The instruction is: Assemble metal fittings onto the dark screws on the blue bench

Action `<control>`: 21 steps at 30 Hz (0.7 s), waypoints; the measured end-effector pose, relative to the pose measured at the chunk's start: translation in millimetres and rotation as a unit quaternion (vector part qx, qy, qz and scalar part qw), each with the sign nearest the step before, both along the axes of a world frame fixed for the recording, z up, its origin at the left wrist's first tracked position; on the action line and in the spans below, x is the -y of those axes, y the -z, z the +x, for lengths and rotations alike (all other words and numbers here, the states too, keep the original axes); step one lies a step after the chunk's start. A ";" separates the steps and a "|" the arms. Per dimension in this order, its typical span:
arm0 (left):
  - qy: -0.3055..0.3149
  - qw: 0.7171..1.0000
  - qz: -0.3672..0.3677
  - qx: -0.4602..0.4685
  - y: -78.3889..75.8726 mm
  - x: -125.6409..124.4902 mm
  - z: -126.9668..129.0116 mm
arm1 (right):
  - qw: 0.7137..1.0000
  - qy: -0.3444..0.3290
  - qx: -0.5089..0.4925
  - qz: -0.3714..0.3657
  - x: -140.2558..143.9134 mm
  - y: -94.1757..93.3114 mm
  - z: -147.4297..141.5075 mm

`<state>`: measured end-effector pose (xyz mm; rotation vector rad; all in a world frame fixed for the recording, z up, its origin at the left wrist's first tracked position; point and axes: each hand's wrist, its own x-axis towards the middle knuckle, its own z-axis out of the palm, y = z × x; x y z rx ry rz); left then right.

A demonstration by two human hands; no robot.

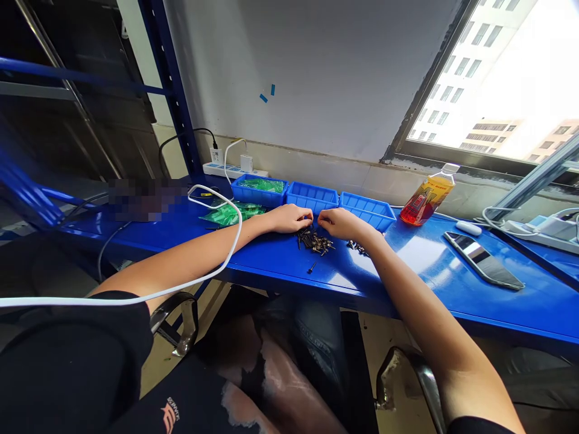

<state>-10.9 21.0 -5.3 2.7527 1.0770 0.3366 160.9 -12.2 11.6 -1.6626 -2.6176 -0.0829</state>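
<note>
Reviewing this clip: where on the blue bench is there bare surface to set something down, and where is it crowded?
Bare blue bench lies between the phone, the bottle and the right hand, and along the front edge left of the loose screws. Crowded: around both hands, the left hand, the three bins and the green bags.

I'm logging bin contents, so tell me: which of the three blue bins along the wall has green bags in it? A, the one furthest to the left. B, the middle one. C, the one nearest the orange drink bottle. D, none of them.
A: the leftmost blue bin holds green bags, while the middle bin and the right bin, nearest the orange drink bottle, show only bare blue insides.
</note>
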 end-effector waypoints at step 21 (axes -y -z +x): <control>0.004 1.000 -0.005 0.010 1.5 -1.3 -0.4 | 1.000 -0.001 -0.017 0.003 -1.0 2.4 1.0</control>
